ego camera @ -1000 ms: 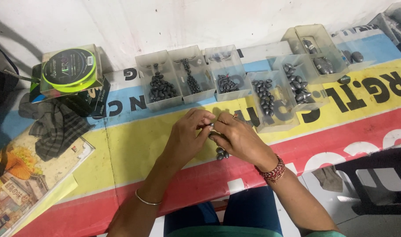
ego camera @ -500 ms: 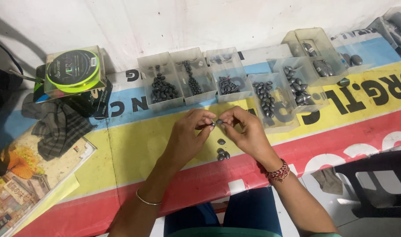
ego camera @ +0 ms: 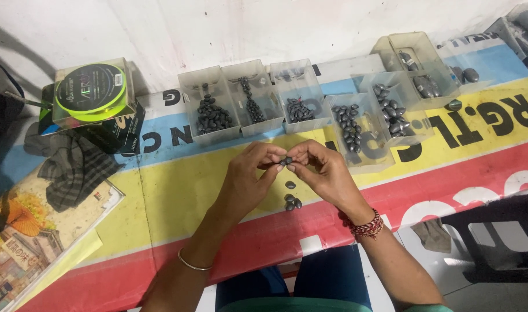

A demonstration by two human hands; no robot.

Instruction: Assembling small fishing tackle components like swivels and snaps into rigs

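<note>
My left hand [ego camera: 249,179] and my right hand [ego camera: 322,173] meet fingertip to fingertip above the table. Between them they pinch a small dark oval metal weight [ego camera: 287,160]. Three more loose dark weights [ego camera: 291,199] lie on the striped table cover [ego camera: 160,196] just under my hands. A thin bangle circles my left wrist and a red beaded thread band my right wrist.
A row of clear plastic boxes [ego camera: 209,104] filled with dark weights of different sizes stands along the wall, ending in a box at the far right [ego camera: 417,58]. A spool of green line in a clear case [ego camera: 90,89], a dark checked cloth [ego camera: 73,170] and a picture book [ego camera: 27,242] lie at left.
My hands have drawn slightly apart and lifted, so the weights lying on the cover beneath them now show. The pinched weight stays between my fingertips.
</note>
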